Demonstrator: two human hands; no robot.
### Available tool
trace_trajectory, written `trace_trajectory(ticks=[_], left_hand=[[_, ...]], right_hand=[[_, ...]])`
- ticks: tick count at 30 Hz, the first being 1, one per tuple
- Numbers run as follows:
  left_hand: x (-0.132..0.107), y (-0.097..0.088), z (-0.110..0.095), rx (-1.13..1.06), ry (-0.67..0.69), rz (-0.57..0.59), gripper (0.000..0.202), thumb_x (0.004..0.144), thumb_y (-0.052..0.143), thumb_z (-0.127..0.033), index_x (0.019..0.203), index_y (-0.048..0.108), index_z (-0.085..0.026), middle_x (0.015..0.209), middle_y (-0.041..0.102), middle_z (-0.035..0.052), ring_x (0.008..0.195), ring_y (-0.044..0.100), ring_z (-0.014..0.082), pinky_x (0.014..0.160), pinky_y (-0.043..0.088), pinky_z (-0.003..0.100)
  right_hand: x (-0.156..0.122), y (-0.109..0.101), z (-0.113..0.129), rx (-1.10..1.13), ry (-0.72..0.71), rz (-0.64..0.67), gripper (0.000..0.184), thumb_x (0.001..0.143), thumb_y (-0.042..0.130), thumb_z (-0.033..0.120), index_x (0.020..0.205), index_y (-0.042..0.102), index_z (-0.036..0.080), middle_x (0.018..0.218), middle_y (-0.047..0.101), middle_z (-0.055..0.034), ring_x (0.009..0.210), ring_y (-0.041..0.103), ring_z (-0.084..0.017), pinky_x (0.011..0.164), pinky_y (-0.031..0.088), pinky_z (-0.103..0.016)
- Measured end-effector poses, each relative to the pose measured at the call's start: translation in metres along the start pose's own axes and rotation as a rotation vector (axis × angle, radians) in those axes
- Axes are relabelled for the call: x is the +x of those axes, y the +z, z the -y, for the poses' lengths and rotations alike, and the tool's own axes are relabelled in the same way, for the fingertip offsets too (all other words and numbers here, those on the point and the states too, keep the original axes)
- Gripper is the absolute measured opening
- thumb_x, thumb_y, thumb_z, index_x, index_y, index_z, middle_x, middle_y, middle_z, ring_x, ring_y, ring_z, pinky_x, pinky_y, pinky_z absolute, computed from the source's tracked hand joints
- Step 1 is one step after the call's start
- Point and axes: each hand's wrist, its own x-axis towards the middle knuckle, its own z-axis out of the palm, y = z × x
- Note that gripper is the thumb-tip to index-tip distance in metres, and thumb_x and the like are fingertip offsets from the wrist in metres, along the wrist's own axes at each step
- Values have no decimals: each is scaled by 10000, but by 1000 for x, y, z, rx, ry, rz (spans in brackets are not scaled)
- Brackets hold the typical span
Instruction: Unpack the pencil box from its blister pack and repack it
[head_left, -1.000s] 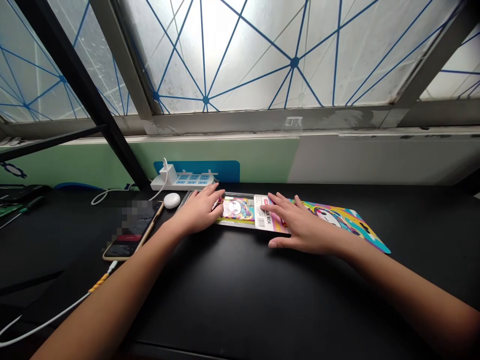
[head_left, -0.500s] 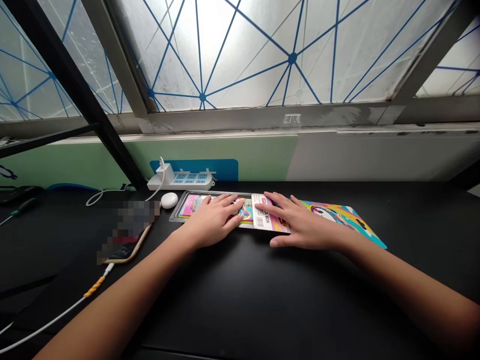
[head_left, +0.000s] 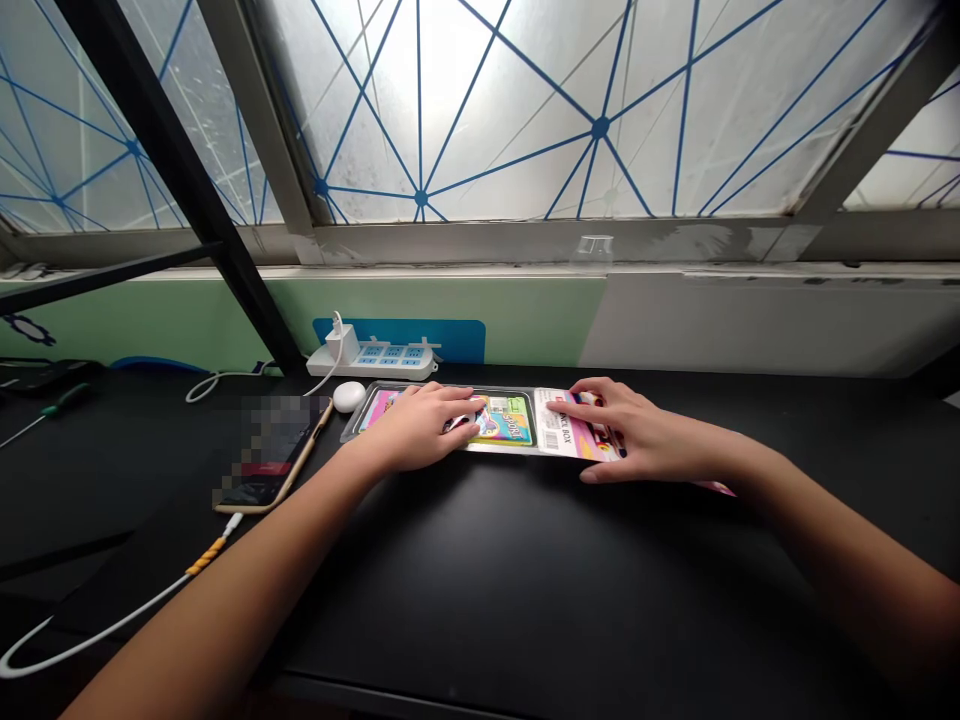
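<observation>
My left hand (head_left: 424, 425) lies over a clear plastic blister tray (head_left: 356, 425), fingers stretched across it. Inside the tray, a colourful printed piece (head_left: 506, 418) shows to the right of my fingertips. A printed cardboard card (head_left: 553, 432) with a white label and barcode adjoins the tray's right end. On the card, my right hand (head_left: 626, 430) has its fingers on top and its thumb at the near edge. Under my right wrist a pink corner of the card peeks out; the rest of that end is hidden.
A phone (head_left: 319, 440) with a plugged-in cable (head_left: 139, 612) lies on the black table (head_left: 510, 590) at left. Behind are a small white case (head_left: 349, 397) and a power strip (head_left: 375, 360). A green-handled screwdriver (head_left: 66, 400) is farther left.
My right hand has moved right and closed in on the card, whose label sits farther right. More of the tray's printed contents shows between my hands. The card's right end is now mostly hidden.
</observation>
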Motion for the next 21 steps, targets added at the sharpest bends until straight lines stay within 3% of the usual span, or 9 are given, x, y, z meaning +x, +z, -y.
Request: trace_trajectory(ticks=[6, 9, 12, 16, 19, 21], left_hand=[[0, -1, 11, -32, -4, 28, 510, 1025, 403, -510, 1491, 531, -348, 1582, 491, 0, 1382, 472, 323, 1147, 336, 538], [3, 3, 12, -62, -22, 10, 511, 1012, 426, -486, 1499, 519, -361, 1594, 470, -11, 1389, 467, 320, 1163, 318, 540], [9, 6, 11, -297, -56, -43, 472, 942, 540, -412, 1398, 635, -336, 1553, 523, -14, 1394, 474, 316, 1201, 294, 529], [15, 7, 3, -573, -76, -111, 440, 889, 501, -235, 1264, 731, -242, 1406, 669, 5, 1292, 611, 244, 1128, 451, 369], [16, 9, -7, -629, -82, -180, 404, 887, 470, -207, 1179, 748, -196, 1348, 707, 34, 1216, 668, 221, 1039, 528, 314], [15, 11, -13, -658, -76, -228, 362, 897, 462, -212, 1109, 754, -180, 1306, 728, 51, 1186, 684, 219, 1012, 548, 307]], right_hand=[[-16, -31, -13, -29, 116, 15, 796, 785, 684, 720, 1508, 477, 461, 1467, 495, -89, 1332, 523, -421, 1072, 486, -604], [-21, -42, -6, -1, 118, -31, 767, 822, 660, 693, 1523, 458, 457, 1506, 472, -78, 1325, 539, -407, 1058, 516, -569], [-17, -31, 32, 45, 24, -71, 803, 810, 696, 663, 1537, 447, 431, 1515, 478, -90, 1352, 514, -415, 1057, 520, -558], [-10, 15, 120, 82, -177, -33, 957, 693, 810, 670, 1540, 444, 417, 1583, 447, -104, 1440, 402, -452, 1112, 440, -621], [-4, 44, 168, 173, -324, 72, 844, 866, 584, 741, 1588, 362, 364, 1612, 428, -126, 1464, 389, -421, 1149, 373, -648], [2, 53, 180, 187, -329, 61, 705, 967, 469, 680, 1573, 395, 327, 1596, 451, -132, 1459, 405, -384, 1163, 353, -634]])
